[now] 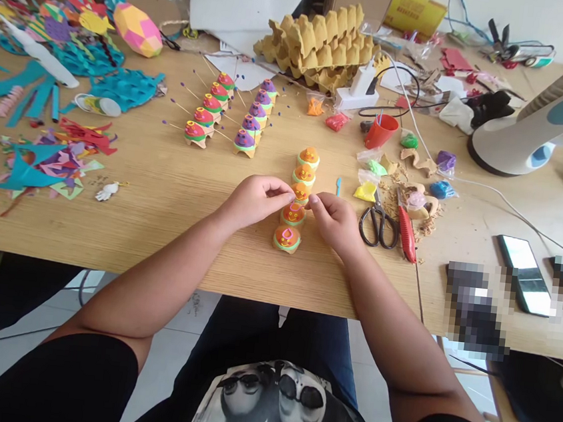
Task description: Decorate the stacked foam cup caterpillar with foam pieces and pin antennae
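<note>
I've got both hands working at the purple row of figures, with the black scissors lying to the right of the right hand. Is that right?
Not quite: the head view shows the left hand and right hand at the orange row of figures. The black scissors do lie to the right of the right hand.

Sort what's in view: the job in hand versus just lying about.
Likely the job: row of orange-topped egg-carton figures; left hand; right hand; perhaps yellow clay packet.

Apparently lying about: black-handled scissors; red-handled cutter; egg-carton stack; red cup.
</note>
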### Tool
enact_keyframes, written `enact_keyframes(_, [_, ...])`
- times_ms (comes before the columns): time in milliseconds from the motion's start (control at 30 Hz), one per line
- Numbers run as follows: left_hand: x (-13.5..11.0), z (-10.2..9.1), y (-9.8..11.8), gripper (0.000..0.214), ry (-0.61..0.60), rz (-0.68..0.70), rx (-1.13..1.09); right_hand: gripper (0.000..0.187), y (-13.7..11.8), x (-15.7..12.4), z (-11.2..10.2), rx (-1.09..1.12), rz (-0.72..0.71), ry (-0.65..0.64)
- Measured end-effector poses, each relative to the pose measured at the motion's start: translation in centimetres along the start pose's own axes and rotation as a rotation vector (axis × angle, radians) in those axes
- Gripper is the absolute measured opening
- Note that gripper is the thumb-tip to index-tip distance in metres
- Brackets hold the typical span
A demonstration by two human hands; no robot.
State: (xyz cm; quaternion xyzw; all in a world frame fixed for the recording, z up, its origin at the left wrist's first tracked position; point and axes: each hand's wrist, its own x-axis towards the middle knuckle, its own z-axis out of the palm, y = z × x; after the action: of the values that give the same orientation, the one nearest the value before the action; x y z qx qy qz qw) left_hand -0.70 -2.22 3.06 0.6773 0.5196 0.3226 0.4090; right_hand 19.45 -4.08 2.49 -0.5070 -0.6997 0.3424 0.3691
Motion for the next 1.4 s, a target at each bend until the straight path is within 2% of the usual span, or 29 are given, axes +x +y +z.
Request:
enact_keyframes(267, [-0.10, -0.02, 0.41, 0.025, 0.059, 0.027, 0.008, 0.052, 0.18, -0.01, -0.03, -0.045, 0.021, 0.003])
enact_keyframes(600, [-0.18, 0.20, 0.42, 0.027, 0.015, -0.001, 0.017, 0.054, 0.06, -0.03, -0.09, -0.035, 0.024, -0.016])
enact_keyframes(833, [-0.23, 0.17, 0.55, 0.027, 0.008, -0.002, 0.000, 0.042, -0.12, -0.05, -0.08, -0.005, 0.018, -0.021])
enact_keyframes(1000, [-0.23, 0.21, 0.46, 0.023, 0.052, 0.048, 0.038, 0.018, -0.14, -0.10, -0.04, 0.026, 0.079, -0.006])
enact_keyframes(1400, [-0.17, 0.33, 0.33, 0.019, 0.013, 0.024, 0.034, 0.016, 0.34, -0.15, 0.23, 0.006, 0.047, -0.076])
